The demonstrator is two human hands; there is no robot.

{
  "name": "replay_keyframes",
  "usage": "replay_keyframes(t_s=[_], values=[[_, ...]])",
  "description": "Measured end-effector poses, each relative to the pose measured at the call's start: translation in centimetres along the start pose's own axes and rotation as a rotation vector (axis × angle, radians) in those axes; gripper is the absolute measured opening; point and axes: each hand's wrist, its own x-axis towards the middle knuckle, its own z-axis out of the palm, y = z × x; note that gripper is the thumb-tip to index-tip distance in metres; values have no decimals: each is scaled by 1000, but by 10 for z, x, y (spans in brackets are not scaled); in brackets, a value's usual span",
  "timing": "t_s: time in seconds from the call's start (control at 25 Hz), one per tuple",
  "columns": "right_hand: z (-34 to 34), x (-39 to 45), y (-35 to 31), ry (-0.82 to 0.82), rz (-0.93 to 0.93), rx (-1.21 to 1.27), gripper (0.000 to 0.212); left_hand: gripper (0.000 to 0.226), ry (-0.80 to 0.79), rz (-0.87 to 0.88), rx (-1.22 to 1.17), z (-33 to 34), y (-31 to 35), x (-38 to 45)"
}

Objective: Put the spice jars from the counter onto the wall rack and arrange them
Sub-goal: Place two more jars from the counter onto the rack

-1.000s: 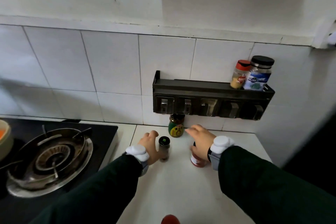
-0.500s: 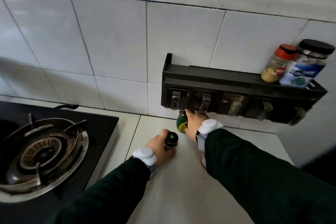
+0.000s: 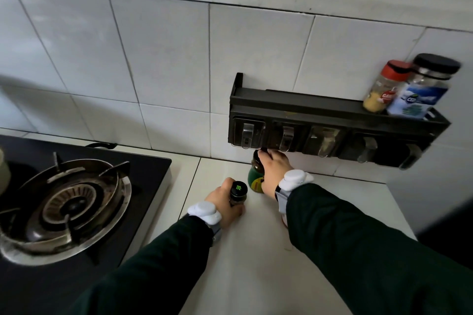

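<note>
Both grips are closed on jars standing on the tabletop (image 3: 256,250), the right hand (image 3: 272,170) on the green-labelled jar (image 3: 256,179) beneath the wall rack (image 3: 307,107), the left hand (image 3: 225,203) on the black-capped jar (image 3: 238,193), so with only two jars (image 3: 409,89) racked, most remains.

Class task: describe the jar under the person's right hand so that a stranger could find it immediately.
Find the black wall rack. Below its left end, on the white counter, the right hand grips a green-labelled jar. It is wider than the black-capped jar beside it.
</note>
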Motion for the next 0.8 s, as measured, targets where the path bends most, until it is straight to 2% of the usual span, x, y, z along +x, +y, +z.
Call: replay_keyframes(t_s=[0.08,0.24,0.36,0.6,0.8], values=[[1,-15,-3,-11,-15,0,72,39,-17,-11,5,-2,0,-14],[5,-49,-13,11,-62,-52,50,39,-29,-36,10,-3,-4,-39],[9,-77,-21,27,-83,-84,45,41,-29,-43,17,-3,-7,-61],[22,-122,-25,96,-66,-141,55,44,-86,-10,79,-2,-13,-98],[35,-142,-20,131,-24,-52,69,50,-52,-72,76,2,-12,-115]])
